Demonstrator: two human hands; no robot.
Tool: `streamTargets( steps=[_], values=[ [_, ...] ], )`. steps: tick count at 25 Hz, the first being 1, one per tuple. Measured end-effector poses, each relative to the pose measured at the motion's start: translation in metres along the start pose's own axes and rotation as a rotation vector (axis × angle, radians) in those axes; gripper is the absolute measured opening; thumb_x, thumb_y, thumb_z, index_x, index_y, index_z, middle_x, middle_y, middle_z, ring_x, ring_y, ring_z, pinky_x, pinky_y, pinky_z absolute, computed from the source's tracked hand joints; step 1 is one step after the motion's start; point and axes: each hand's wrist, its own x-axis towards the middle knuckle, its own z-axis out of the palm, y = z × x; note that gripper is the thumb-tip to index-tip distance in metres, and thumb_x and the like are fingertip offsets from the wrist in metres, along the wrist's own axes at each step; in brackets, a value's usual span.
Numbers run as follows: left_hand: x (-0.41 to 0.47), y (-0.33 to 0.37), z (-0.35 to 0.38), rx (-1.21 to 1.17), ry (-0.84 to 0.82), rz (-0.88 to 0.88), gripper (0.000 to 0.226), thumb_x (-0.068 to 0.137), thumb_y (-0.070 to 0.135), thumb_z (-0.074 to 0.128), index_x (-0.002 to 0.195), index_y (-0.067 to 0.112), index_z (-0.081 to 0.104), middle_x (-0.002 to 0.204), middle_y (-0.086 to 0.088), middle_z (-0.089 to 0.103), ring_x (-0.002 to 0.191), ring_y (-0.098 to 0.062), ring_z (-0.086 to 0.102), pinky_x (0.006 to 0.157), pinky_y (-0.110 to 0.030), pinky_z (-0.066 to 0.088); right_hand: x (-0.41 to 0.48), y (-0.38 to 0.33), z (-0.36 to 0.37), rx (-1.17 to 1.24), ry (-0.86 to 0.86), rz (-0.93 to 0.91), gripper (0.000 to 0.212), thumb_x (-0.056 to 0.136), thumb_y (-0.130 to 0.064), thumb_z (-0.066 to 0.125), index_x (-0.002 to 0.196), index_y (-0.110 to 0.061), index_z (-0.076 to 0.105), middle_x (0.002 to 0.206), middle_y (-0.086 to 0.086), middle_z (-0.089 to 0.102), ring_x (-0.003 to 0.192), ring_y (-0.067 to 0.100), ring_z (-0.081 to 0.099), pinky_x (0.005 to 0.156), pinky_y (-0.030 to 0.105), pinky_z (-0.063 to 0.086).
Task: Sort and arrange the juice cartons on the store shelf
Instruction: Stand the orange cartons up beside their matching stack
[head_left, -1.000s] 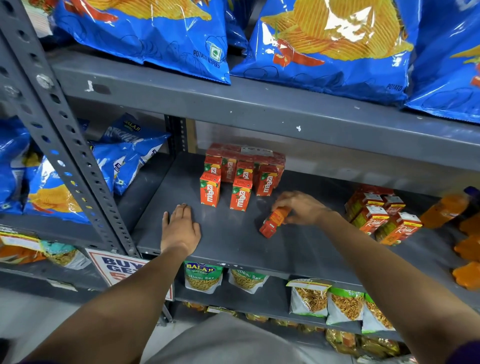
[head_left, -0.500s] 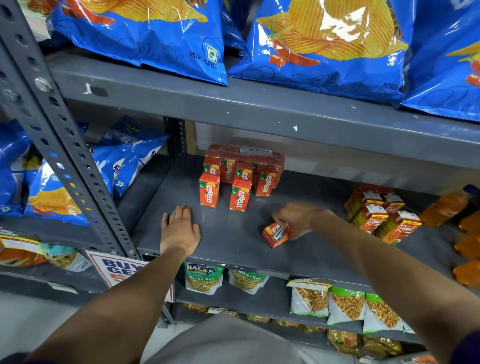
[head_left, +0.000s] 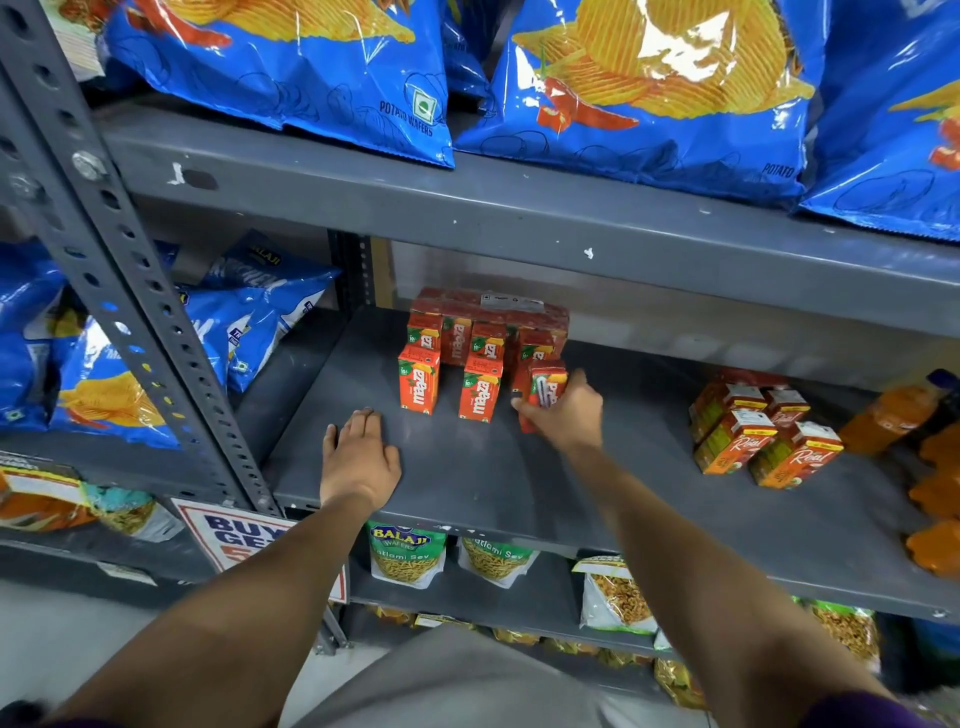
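Several small orange Maaza juice cartons (head_left: 420, 382) stand in rows at the back middle of the grey shelf (head_left: 467, 483). My right hand (head_left: 569, 415) grips one more Maaza carton (head_left: 546, 387), held upright at the right end of the front row, next to another front carton (head_left: 480, 387). My left hand (head_left: 358, 460) lies flat, palm down, on the shelf in front of the rows, holding nothing. A wrapped pack of cartons (head_left: 493, 304) sits behind the rows. To the right stands a group of Real juice cartons (head_left: 763, 431).
Orange drink bottles (head_left: 893, 410) lie at the shelf's far right. Large blue wafer bags (head_left: 291, 67) fill the shelf above, and more blue bags (head_left: 104, 364) sit left of the slotted upright post (head_left: 130, 291). Snack packets (head_left: 408, 553) hang on the shelf below.
My right hand picked the tilted carton off the shelf front, turned it upright and carried it back to the right end of the front row. My left hand stayed put.
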Motion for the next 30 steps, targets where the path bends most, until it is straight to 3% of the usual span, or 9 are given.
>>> streamTargets(
  steps=[5, 9, 11, 14, 20, 22, 24, 27, 30],
  values=[
    [-0.001, 0.001, -0.001, -0.001, 0.003, -0.001, 0.055, 0.094, 0.026, 0.038, 0.146, 0.010, 0.031, 0.155, -0.007, 0.032, 0.146, -0.021, 0.023, 0.122, -0.041, 0.008, -0.006, -0.003, 0.019, -0.003, 0.018, 0.084, 0.078, 0.060, -0.041, 0.087, 0.115, -0.004, 0.046, 0.116, 0.017, 0.062, 0.109, 0.034, 0.061, 0.088, 0.042, 0.050],
    [-0.001, 0.000, -0.001, -0.007, 0.005, 0.000, 0.055, 0.093, 0.026, 0.038, 0.146, 0.010, 0.031, 0.155, -0.008, 0.032, 0.145, -0.021, 0.025, 0.122, -0.041, 0.008, -0.006, -0.004, -0.002, -0.134, 0.038, -0.103, 0.084, 0.062, -0.058, 0.079, 0.125, -0.015, 0.043, 0.121, 0.010, 0.055, 0.109, 0.031, 0.059, 0.088, 0.042, 0.049],
    [0.000, 0.000, 0.000, -0.014, 0.003, -0.002, 0.055, 0.093, 0.026, 0.038, 0.146, 0.010, 0.031, 0.155, -0.008, 0.032, 0.144, -0.022, 0.026, 0.122, -0.041, 0.008, -0.001, -0.005, -0.008, -0.195, -0.037, -0.264, 0.072, 0.068, -0.060, 0.072, 0.127, -0.026, 0.049, 0.125, 0.007, 0.055, 0.111, 0.027, 0.058, 0.091, 0.039, 0.048],
    [0.000, 0.000, 0.000, -0.021, 0.002, -0.001, 0.056, 0.093, 0.026, 0.038, 0.146, 0.010, 0.031, 0.155, -0.008, 0.032, 0.145, -0.022, 0.026, 0.122, -0.041, 0.007, 0.014, -0.009, -0.010, -0.211, -0.102, -0.310, 0.055, 0.070, -0.062, 0.068, 0.115, -0.030, 0.060, 0.125, 0.005, 0.057, 0.115, 0.025, 0.054, 0.094, 0.037, 0.046],
    [0.001, -0.002, 0.004, -0.026, 0.009, -0.001, 0.055, 0.093, 0.026, 0.038, 0.145, 0.010, 0.033, 0.155, -0.008, 0.033, 0.145, -0.021, 0.026, 0.122, -0.041, 0.008, 0.017, -0.007, 0.001, -0.355, -0.169, -0.354, 0.013, 0.085, -0.021, 0.061, 0.096, -0.015, 0.059, 0.129, 0.012, 0.040, 0.100, 0.037, 0.057, 0.080, 0.038, 0.051],
    [0.001, -0.002, 0.004, -0.028, 0.010, 0.001, 0.055, 0.092, 0.026, 0.038, 0.145, 0.010, 0.033, 0.155, -0.008, 0.033, 0.145, -0.021, 0.026, 0.122, -0.041, 0.008, 0.015, -0.001, -0.002, -0.313, -0.159, -0.380, 0.039, 0.081, -0.009, 0.061, 0.118, -0.019, 0.055, 0.130, 0.014, 0.039, 0.101, 0.038, 0.058, 0.081, 0.037, 0.051],
    [0.002, -0.003, 0.005, -0.030, 0.017, -0.001, 0.055, 0.092, 0.026, 0.039, 0.145, 0.010, 0.033, 0.154, -0.008, 0.033, 0.144, -0.021, 0.026, 0.122, -0.041, 0.008, 0.017, 0.002, -0.010, -0.222, -0.185, -0.345, 0.068, 0.078, -0.006, 0.065, 0.138, -0.018, 0.036, 0.127, 0.017, 0.047, 0.102, 0.035, 0.059, 0.087, 0.039, 0.050],
    [0.003, -0.002, 0.005, -0.016, 0.004, -0.001, 0.056, 0.092, 0.028, 0.039, 0.145, 0.011, 0.032, 0.155, -0.008, 0.032, 0.144, -0.022, 0.026, 0.122, -0.042, 0.009, 0.026, 0.004, -0.018, -0.124, -0.274, -0.320, 0.069, 0.077, -0.004, 0.071, 0.135, -0.010, 0.034, 0.119, 0.015, 0.062, 0.103, 0.033, 0.064, 0.088, 0.039, 0.051],
    [0.005, -0.004, 0.002, -0.042, 0.012, -0.010, 0.053, 0.090, 0.029, 0.045, 0.141, 0.013, 0.039, 0.149, -0.008, 0.040, 0.139, -0.024, 0.035, 0.119, -0.042, 0.015, 0.036, 0.006, -0.023, -0.023, -0.366, -0.245, 0.069, 0.075, 0.001, 0.073, 0.131, -0.012, 0.037, 0.119, 0.011, 0.062, 0.107, 0.030, 0.063, 0.090, 0.038, 0.051]
  ],
)
